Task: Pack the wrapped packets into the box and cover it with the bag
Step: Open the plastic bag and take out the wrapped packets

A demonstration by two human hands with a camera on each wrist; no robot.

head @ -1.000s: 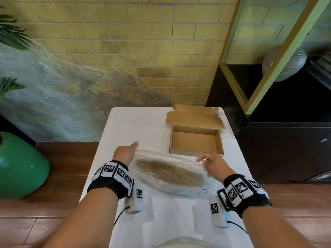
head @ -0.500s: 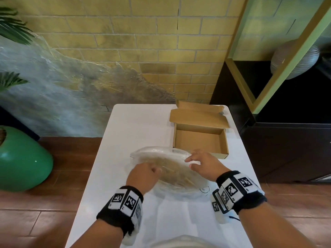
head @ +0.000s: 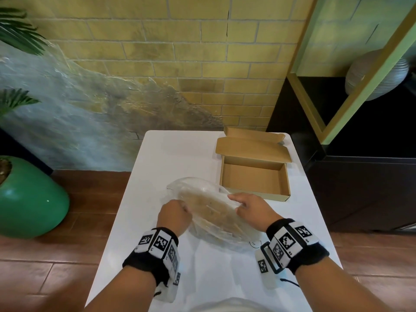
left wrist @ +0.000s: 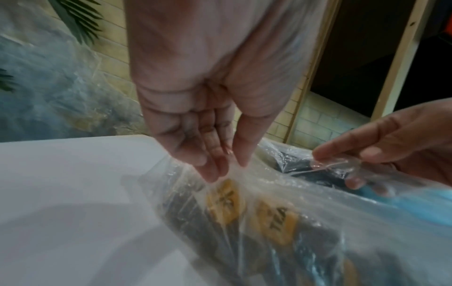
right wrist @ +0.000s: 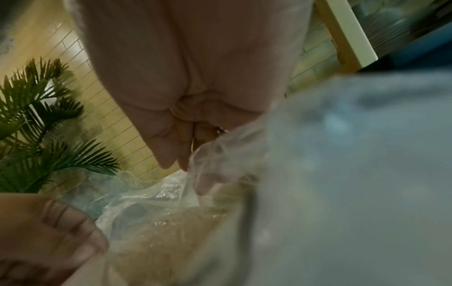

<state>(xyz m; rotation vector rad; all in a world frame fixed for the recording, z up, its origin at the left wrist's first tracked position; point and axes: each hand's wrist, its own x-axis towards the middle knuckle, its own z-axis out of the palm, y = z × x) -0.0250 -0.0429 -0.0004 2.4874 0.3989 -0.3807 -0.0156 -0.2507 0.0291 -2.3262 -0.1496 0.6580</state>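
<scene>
A clear plastic bag full of brown wrapped packets with yellow labels lies in the middle of the white table. My left hand pinches the film at the bag's left side, with thumb and fingertips meeting on the plastic. My right hand pinches the film on the bag's right side, thumb against forefinger. In the right wrist view loose plastic drapes over my right fingers. The open cardboard box stands empty just beyond the bag, at the right, lid flap folded back.
A dark cabinet stands against the table's right side. A green pot with a palm sits on the floor at the left. The brick wall is behind the table. Bare white tabletop stretches left of the box.
My left hand came in from the bag's far left end to its near left side. Both hands now pinch the film, and the bag's top is pulled up slightly.
</scene>
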